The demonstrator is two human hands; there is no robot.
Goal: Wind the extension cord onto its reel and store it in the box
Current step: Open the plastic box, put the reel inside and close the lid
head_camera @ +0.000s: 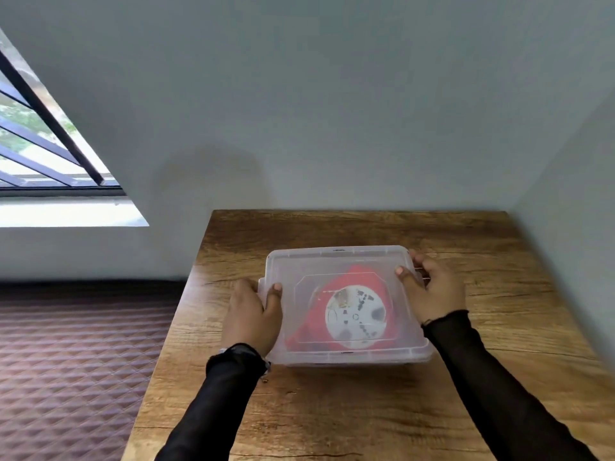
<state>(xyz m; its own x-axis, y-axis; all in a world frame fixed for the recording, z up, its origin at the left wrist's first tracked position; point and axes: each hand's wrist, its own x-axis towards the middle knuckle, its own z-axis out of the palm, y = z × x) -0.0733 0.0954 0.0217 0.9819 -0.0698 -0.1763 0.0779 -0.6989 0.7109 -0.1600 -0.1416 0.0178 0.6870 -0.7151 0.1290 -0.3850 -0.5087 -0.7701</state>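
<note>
Closing stage, by the look of it: red reel (349, 314) with its white socket face already inside the translucent box (346, 356), lid (336, 261) laid on top. Left hand (253, 314) clamped on the box's left edge, thumb over the lid, fingers curled under the rim. Right hand (432, 291) likewise gripping the right edge, thumb on the lid. Next, probably: pressing down at both ends until the lid seats; latches not clearly visible. Box resting mid-table (366, 410), near the wall (332, 111). Left of the box, beyond the table's edge, quilted brown surface (73, 354); farther left and higher, barred window (43, 141). Nothing crowding the box.
</note>
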